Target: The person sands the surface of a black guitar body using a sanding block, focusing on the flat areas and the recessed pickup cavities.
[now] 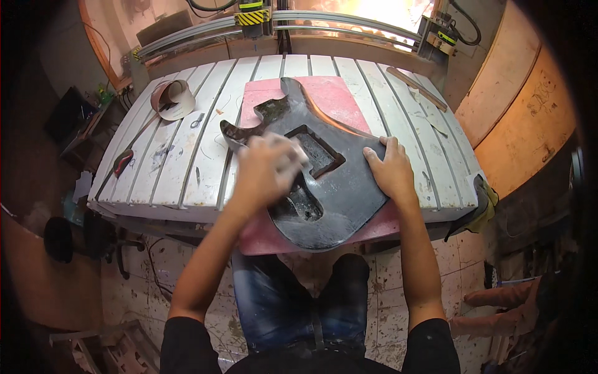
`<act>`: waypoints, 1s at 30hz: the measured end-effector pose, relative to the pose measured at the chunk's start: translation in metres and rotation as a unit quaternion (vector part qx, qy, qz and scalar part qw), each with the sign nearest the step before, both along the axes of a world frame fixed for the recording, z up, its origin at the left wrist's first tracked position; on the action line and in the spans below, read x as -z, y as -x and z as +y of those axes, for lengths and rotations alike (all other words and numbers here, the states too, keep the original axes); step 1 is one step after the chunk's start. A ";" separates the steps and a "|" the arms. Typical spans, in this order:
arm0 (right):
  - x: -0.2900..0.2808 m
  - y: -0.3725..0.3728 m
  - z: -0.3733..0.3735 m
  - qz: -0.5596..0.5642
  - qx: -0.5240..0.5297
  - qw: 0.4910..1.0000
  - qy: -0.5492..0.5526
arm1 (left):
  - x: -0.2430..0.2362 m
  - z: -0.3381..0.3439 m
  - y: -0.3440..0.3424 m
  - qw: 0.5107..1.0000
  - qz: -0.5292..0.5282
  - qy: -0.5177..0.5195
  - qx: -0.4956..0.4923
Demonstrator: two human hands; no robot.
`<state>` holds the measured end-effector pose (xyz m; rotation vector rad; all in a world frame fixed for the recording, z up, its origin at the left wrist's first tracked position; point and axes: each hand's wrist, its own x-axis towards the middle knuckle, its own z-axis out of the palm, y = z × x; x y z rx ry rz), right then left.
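A dark guitar body (352, 206) with cut-out cavities and a pale dusty surface lies on a pink board (336, 93) on the slatted white bench. My left hand (265, 171), blurred by motion, is closed round a pale pad (298, 153) over the body's left part, beside the central cavity; the pad is mostly hidden by my fingers. My right hand (391, 171) grips the body's right edge, thumb on its top face and fingers over the rim.
A machine gantry (342, 25) spans the back of the white bench (156, 181). A roll of paper (177, 100) and a red-handled tool (123, 162) lie left, a wooden strip (417, 87) right. A dark cloth (486, 199) hangs at the right corner; a chair (62, 240) stands lower left.
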<state>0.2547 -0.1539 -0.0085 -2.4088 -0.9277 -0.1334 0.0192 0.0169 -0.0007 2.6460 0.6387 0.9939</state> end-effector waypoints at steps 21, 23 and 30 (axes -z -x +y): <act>-0.002 0.004 0.001 0.007 -0.007 1.000 -0.009 | 0.005 0.036 0.020 0.998 -0.003 0.034 -0.045; 0.000 0.004 0.001 0.010 -0.009 1.000 -0.019 | 0.001 0.050 0.025 0.994 0.029 0.015 -0.105; 0.003 0.002 0.002 0.006 -0.014 1.000 -0.018 | 0.007 0.074 0.032 0.993 0.030 0.040 -0.107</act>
